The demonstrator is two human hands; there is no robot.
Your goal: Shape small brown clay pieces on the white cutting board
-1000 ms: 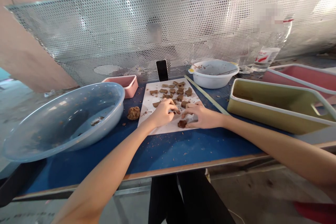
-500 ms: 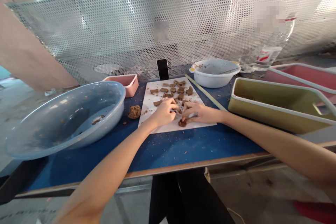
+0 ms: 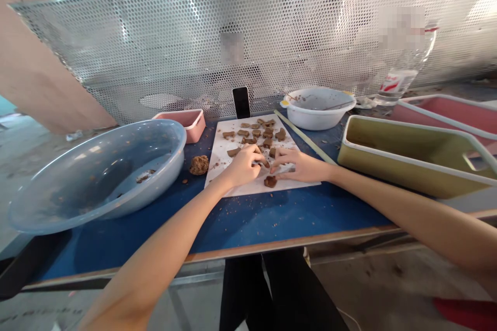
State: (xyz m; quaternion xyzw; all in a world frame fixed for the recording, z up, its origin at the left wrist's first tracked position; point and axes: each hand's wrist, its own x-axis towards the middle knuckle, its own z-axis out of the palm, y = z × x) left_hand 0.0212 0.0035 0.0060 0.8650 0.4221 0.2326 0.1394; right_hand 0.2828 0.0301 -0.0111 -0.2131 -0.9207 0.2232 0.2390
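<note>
Over a white board (image 3: 217, 178), my left hand (image 3: 245, 164) has its fingers curled round a small brown clay piece, mostly hidden by the fingertips. My right hand (image 3: 289, 162) is just beside it, fingers apart and tips close to those of the left. Below the right fingers, a dark brown clay lump (image 3: 271, 181) lies on the board, apart from the hand. Several shaped clay pieces (image 3: 267, 133) are spread over the board's far half, with crumbs around them. A larger rough clay ball (image 3: 199, 165) sits left of the board.
A big translucent blue basin (image 3: 97, 207) stands at the left, a small pink box (image 3: 196, 132) behind it. A phone (image 3: 241, 102) leans upright behind the board. On the right are a flat strip (image 3: 306, 138), a white basin (image 3: 320, 121), a green bin (image 3: 404, 165) and a plastic bottle (image 3: 399, 80).
My right fingers have come off the dark clay lump and lifted slightly away from it. My left hand has hardly moved.
</note>
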